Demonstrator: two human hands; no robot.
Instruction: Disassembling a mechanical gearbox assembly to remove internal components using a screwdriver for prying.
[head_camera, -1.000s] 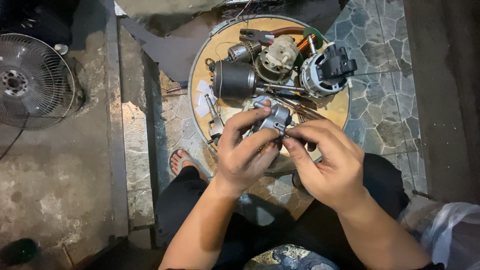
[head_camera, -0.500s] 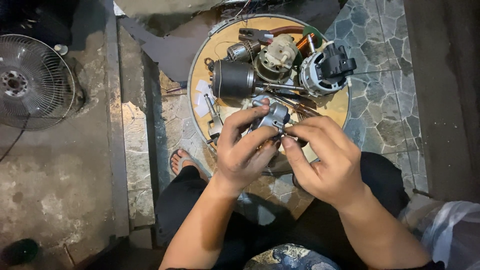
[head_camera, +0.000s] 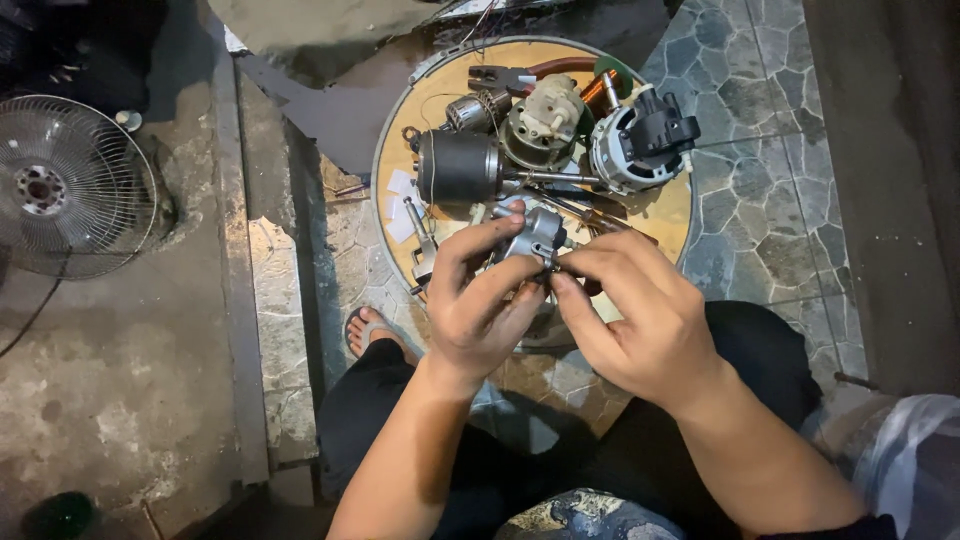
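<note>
Left hand: fingers closed round a small grey metal part, held above the near edge of the tray — thumb on the near side, forefinger over the top.
Right hand: thumb and forefinger pinched together at the part's lower right corner; whether they grip a small screw or only the part's edge is too small to tell.
Part: between the two hands, touching both, a little nearer the left palm. Its long axis looks tilted, running from lower left to upper right, but the fingers hide much of it.
Key relation: the pinch point lies just right of the left fingertips, so the right hand comes at the part from the right side while the left steadies it.
Tray: round, tan, on the stone floor, just beyond the hands.
On the tray: a dark motor, a beige gear housing, a white stator with a black piece on top, pliers, a screwdriver.
Nearby: a fan guard on the floor well to the left — a sandalled foot below the tray.
</note>
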